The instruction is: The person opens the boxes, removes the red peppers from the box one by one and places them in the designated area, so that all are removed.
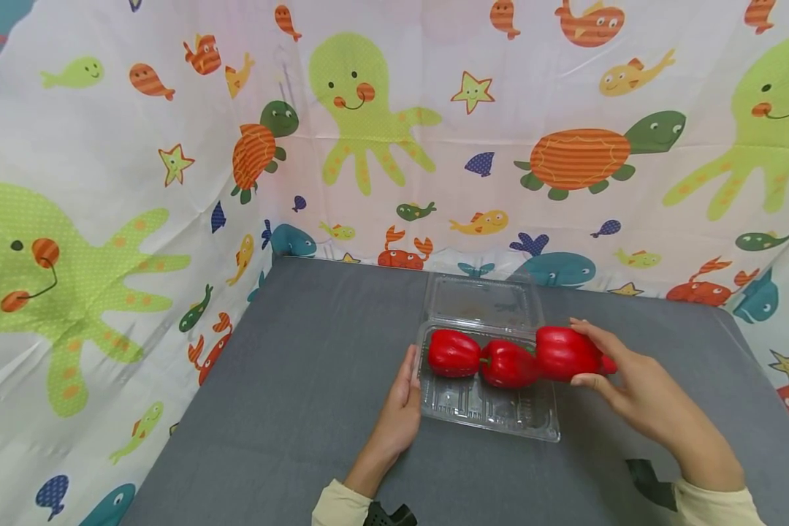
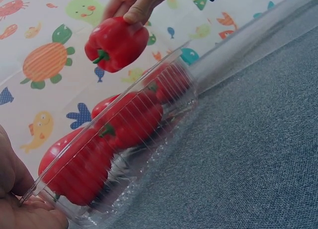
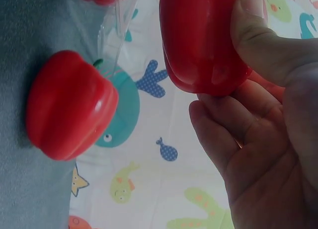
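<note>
Red pepper, lobed, glossy, between fingers, ribbed clear-plastic container

Peppers in container on table; lid behind; another pepper on table, right.

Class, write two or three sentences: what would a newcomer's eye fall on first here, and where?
The red pepper held in the right hand comes first, raised at the right end of the clear box. More peppers lie inside it. Behind, bright sea creatures cover the pale curtain.
</note>
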The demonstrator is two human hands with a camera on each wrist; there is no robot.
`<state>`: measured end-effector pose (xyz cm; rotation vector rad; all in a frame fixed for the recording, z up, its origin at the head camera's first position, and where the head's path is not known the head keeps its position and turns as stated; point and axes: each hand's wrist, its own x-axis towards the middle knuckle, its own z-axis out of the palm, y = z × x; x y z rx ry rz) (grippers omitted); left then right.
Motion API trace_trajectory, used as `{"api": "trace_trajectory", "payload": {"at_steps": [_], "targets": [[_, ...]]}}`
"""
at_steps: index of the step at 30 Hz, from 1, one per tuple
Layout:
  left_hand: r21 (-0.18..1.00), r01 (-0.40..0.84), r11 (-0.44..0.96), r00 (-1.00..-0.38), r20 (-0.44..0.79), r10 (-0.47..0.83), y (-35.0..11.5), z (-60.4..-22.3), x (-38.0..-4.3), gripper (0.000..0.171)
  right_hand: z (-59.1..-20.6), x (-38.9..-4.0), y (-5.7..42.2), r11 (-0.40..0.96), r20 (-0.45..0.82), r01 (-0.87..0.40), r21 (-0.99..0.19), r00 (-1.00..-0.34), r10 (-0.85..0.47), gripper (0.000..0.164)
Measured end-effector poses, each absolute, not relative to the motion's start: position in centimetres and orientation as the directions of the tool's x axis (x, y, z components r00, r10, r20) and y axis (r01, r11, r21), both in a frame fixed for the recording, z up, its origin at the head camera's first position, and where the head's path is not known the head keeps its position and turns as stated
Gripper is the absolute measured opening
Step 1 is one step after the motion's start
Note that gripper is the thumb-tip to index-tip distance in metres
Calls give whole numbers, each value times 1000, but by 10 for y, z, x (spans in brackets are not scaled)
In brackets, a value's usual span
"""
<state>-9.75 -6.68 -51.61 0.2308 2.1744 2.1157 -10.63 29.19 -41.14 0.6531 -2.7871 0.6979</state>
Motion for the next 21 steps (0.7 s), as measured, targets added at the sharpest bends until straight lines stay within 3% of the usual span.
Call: {"api": "trace_trajectory", "payload": {"at_steps": [21], "targets": [[999,37,3,-983,36,180,-67,-517,-98,62,-413,-105,324,826,297,-394,-404,-910,-289,98]]}}
